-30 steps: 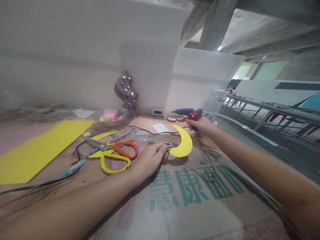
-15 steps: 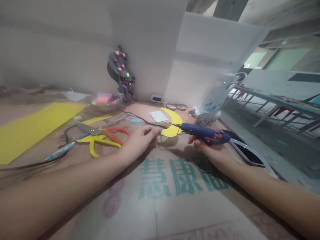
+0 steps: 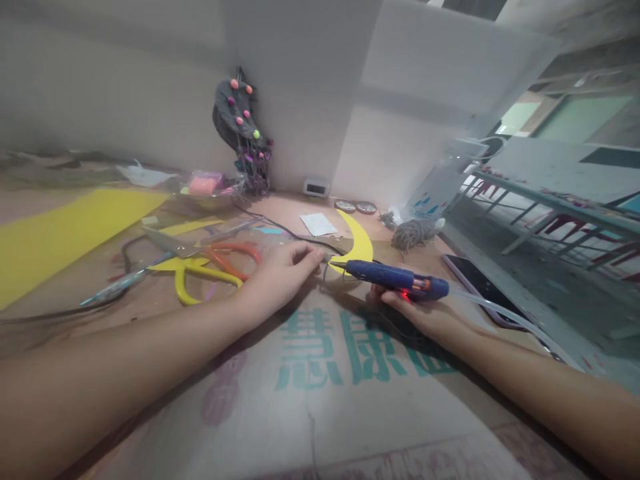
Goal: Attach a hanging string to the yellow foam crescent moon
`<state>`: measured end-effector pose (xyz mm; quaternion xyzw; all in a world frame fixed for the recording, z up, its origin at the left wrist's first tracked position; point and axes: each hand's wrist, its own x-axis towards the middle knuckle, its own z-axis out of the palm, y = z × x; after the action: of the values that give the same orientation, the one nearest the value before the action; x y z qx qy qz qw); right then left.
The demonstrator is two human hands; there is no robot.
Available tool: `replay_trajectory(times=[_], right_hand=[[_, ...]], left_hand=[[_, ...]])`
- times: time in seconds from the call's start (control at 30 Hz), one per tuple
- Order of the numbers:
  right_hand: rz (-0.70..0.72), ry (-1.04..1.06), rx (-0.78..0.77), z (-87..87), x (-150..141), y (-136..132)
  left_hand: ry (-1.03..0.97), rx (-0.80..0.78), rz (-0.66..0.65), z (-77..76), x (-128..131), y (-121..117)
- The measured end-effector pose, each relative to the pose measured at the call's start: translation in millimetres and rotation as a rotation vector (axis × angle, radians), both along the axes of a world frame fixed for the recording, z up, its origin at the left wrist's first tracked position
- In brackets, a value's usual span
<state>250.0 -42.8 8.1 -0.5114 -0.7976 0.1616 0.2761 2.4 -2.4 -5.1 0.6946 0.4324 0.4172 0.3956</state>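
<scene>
My left hand is closed in a pinch at the lower end of a yellow paper crescent. The pinched end is partly hidden by the fingers, with a small greyish bit beside the fingertips. In my right hand is a blue glue gun with a red light glowing on it. Its metal nozzle points left, across the crescent's lower part and close to my left fingertips. A pale glue stick trails out of the gun's back end.
Left of my hand lie scissors with orange and yellow handles, a yellow sheet and a black cord. Behind are a white paper square, a small display and a grey crescent ornament. Grey yarn and a phone lie right.
The glue gun has shifted left and slightly down, bringing its nozzle nearer my left fingertips. The crescent stands slightly more to the right of my left hand, and the view has tilted a little.
</scene>
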Motion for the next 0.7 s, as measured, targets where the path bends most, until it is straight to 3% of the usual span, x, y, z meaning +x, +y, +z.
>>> replay_trajectory(times=[0.2,0.5,0.7], right_hand=[[-0.073,-0.032,0.002,-2.5,1,2],[-0.182,0.015,-0.042,2.5,-7,-2],[-0.159,0.031,-0.038,3.7,-9,-1]], left_hand=[[0.05,-0.017,0.018,6.0,1,-5],[0.045,0.042,0.023,3.3,0,-4],[0.003,0.026,0.051,4.9,1,-6]])
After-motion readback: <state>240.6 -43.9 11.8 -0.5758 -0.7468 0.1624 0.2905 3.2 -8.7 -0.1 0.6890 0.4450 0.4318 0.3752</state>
